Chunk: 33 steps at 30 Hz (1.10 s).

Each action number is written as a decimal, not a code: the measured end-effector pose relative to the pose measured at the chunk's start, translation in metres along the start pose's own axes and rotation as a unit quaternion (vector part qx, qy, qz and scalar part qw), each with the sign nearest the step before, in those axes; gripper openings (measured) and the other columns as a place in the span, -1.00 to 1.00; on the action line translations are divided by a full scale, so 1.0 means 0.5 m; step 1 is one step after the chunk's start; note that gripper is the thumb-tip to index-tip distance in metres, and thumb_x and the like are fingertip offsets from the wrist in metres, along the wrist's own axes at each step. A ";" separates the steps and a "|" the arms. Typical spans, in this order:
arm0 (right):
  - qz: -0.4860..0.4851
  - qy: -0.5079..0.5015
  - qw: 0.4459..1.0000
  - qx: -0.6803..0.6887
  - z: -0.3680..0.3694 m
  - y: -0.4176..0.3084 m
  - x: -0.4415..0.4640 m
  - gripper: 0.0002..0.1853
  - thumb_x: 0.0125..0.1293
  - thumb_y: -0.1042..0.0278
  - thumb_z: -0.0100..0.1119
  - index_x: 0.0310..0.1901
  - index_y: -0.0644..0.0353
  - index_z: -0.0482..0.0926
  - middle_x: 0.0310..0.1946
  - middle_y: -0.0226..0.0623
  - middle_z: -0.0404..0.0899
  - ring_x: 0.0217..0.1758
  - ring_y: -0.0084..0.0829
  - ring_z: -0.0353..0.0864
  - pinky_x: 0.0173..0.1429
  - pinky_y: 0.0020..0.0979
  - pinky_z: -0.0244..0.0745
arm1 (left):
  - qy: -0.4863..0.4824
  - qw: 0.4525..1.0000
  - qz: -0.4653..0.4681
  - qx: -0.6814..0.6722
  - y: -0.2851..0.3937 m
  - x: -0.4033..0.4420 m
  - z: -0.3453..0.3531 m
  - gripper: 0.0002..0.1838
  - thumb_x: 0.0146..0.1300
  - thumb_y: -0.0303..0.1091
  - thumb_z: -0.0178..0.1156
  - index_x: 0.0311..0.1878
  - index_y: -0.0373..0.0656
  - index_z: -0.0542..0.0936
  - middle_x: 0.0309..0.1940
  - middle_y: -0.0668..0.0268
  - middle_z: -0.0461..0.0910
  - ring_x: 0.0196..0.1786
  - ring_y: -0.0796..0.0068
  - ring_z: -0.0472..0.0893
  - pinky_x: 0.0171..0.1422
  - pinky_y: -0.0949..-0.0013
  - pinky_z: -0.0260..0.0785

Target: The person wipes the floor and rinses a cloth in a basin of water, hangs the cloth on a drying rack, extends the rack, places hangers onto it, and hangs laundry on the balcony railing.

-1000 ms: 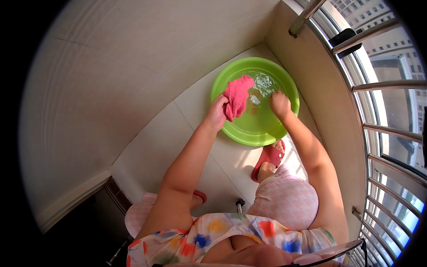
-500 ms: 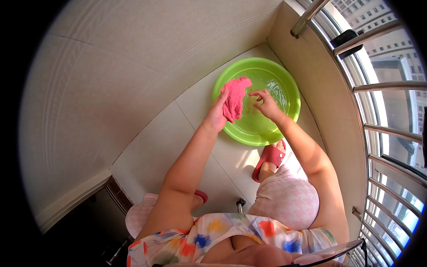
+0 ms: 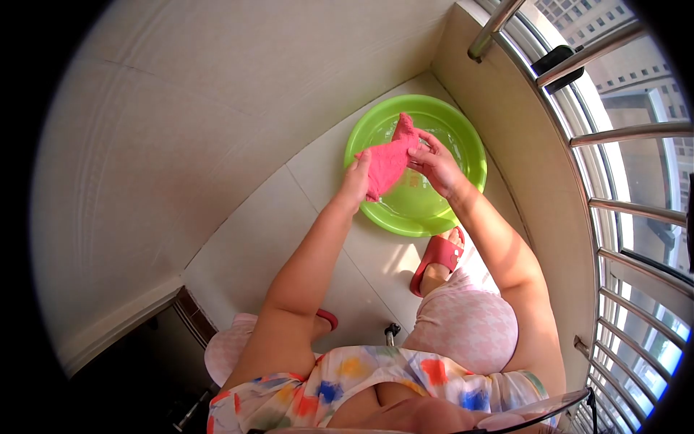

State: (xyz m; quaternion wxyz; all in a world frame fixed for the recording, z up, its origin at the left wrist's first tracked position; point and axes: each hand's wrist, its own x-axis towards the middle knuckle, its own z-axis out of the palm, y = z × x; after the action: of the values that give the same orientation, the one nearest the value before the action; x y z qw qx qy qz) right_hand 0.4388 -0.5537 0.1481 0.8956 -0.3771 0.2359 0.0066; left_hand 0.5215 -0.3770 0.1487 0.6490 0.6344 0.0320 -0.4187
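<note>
A pink cloth [image 3: 389, 165] is stretched between both hands above a round green basin [image 3: 412, 226] with water in it. My left hand [image 3: 357, 178] grips the cloth's left side, near the basin's left rim. On the other side, my right hand [image 3: 436, 163] pinches the cloth's right edge between thumb and fingers. One end of the cloth sticks up past the right fingertips. Part of the water is hidden behind the cloth and hands.
The basin stands on a tiled floor [image 3: 311, 217] in a corner between a tiled wall [image 3: 217, 108] and a low wall below the window. Metal bars [image 3: 636, 135] run along the right. A foot in a red slipper [image 3: 439, 254] is close below the basin.
My right hand was a fist over the water, then opened and moved left, and now holds the cloth. The cloth has been spread toward the right. My left hand has kept its hold.
</note>
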 end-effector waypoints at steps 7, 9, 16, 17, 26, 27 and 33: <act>0.027 -0.017 0.996 -0.082 -0.012 -0.026 -0.008 -0.61 0.31 0.25 0.07 0.12 0.19 0.36 -0.17 -0.37 0.51 -0.13 -0.55 0.48 -0.07 -0.46 0.38 | -0.059 0.985 0.071 -0.149 0.057 -0.014 -0.044 -0.42 0.39 -0.04 -0.14 0.25 -0.37 0.23 0.21 0.13 0.34 0.26 0.35 0.34 0.34 0.32 0.14; 0.123 -0.047 0.986 -0.105 0.018 -0.032 -0.015 -0.53 0.36 0.01 -0.08 0.12 0.20 0.37 -0.09 -0.32 0.49 -0.03 -0.50 0.45 0.03 -0.38 0.35 | -0.081 0.979 0.062 -0.179 0.077 -0.034 -0.041 -0.43 0.39 -0.07 -0.13 0.26 -0.36 0.23 0.22 0.14 0.33 0.27 0.35 0.33 0.34 0.30 0.14; 0.056 -0.096 0.994 -0.008 0.105 -0.036 -0.027 -0.55 0.34 -0.01 -0.03 0.09 0.16 0.34 -0.02 -0.30 0.44 0.00 -0.41 0.45 0.07 -0.30 0.33 | -0.085 0.989 0.041 -0.116 0.112 -0.088 -0.046 -0.56 0.39 -0.18 -0.11 0.20 -0.26 0.32 0.11 0.22 0.43 0.17 0.40 0.41 0.31 0.26 0.17; 0.016 -0.081 0.997 -0.009 0.108 -0.049 -0.033 -0.59 0.33 0.07 0.03 0.07 0.15 0.33 -0.03 -0.30 0.45 -0.03 -0.41 0.47 0.04 -0.31 0.35 | -0.064 0.994 0.056 -0.072 0.115 -0.095 -0.052 -0.60 0.38 -0.20 -0.10 0.16 -0.27 0.35 0.07 0.24 0.46 0.13 0.43 0.43 0.28 0.27 0.20; 0.076 -0.041 0.920 -0.383 0.130 -0.158 -0.101 -0.60 0.11 0.53 0.26 0.00 0.25 0.39 -0.29 -0.38 0.44 -0.25 -0.55 0.50 -0.09 -0.53 0.47 | 0.014 0.995 0.091 0.034 0.159 -0.179 -0.099 -0.75 0.33 -0.32 0.02 -0.02 -0.24 0.51 -0.25 0.33 0.59 -0.21 0.52 0.57 -0.07 0.40 0.42; 0.003 -0.124 0.911 -0.394 0.147 -0.162 -0.116 -0.66 0.08 0.48 0.31 -0.08 0.27 0.47 -0.37 -0.44 0.44 -0.31 -0.61 0.46 -0.19 -0.57 0.42 | -0.011 0.989 0.133 0.071 0.160 -0.189 -0.108 -0.76 0.33 -0.33 0.03 -0.03 -0.23 0.52 -0.27 0.32 0.59 -0.24 0.51 0.58 -0.10 0.40 0.43; -0.033 -0.175 0.769 -0.614 0.219 -0.187 -0.190 -0.74 0.10 0.39 0.29 -0.14 0.19 0.60 -0.38 -0.41 0.54 -0.32 -0.54 0.45 -0.20 -0.48 0.39 | -0.024 0.927 0.140 0.348 0.229 -0.284 -0.194 -0.79 0.29 -0.30 0.09 -0.13 -0.22 0.58 -0.31 0.30 0.62 -0.30 0.51 0.57 -0.16 0.40 0.41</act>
State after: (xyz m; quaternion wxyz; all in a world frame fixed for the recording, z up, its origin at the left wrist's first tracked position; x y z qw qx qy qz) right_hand 0.4181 -0.5305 0.3179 0.4991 -0.8462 0.0082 0.1863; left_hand 0.5442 -0.2409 0.3026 0.4399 0.8081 -0.2208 -0.3235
